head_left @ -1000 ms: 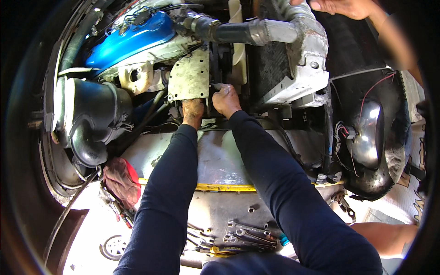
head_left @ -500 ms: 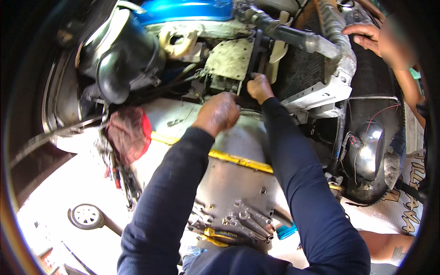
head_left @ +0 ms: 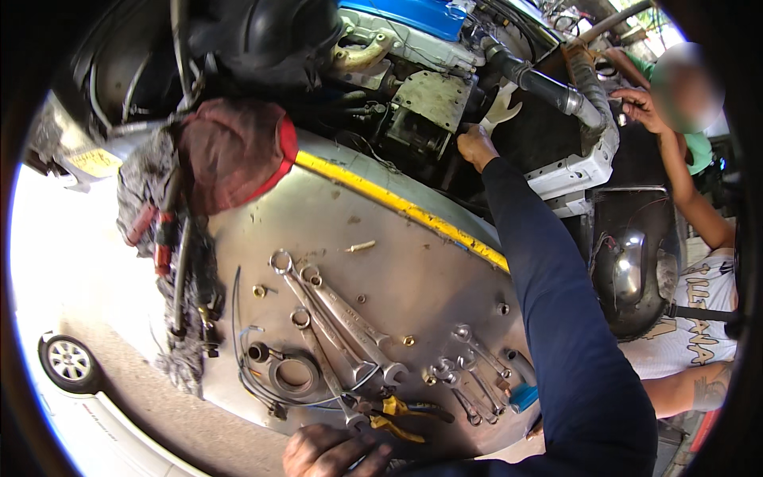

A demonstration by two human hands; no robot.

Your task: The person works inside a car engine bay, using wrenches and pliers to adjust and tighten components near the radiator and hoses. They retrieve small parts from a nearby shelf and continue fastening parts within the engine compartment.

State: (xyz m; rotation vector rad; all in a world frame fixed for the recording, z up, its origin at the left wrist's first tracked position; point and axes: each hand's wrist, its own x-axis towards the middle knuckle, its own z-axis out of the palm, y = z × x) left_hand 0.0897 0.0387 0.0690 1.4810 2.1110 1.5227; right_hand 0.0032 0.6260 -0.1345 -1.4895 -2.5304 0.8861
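Broadly, a grey metal panel (head_left: 413,270) fills the middle of the view, edged along its upper side by a yellow strip (head_left: 397,203), and beyond that strip sits the engine bay with a blue cover (head_left: 417,12) at the top and a black ribbed hose (head_left: 532,79) running to the right. A dark red cloth (head_left: 234,151) lies bunched on the panel's upper left corner, above a tangle of grey rags and cables (head_left: 179,286). Spread over the panel are several long combination wrenches (head_left: 342,318), a smaller cluster of short wrenches (head_left: 469,370) near the right sleeve, a rubber ring (head_left: 292,374) looped in thin wire, and yellow-handled pliers (head_left: 401,417) near the lower edge. The right hand (head_left: 475,147), on a dark blue sleeve, reaches up into the engine bay, its fingers curled together against the edge of a flat grey metal plate (head_left: 433,99) bolted there; whether it pinches a tool cannot be told. The left hand (head_left: 330,453) rests low at the panel's near edge, just beside the pliers, fingers loosely bent and slightly apart, holding nothing that can be made out. At the far right another person's hand (head_left: 640,107) touches the ribbed hose, well apart from both of the wearer's hands. A small bolt (head_left: 359,247) lies alone mid-panel.
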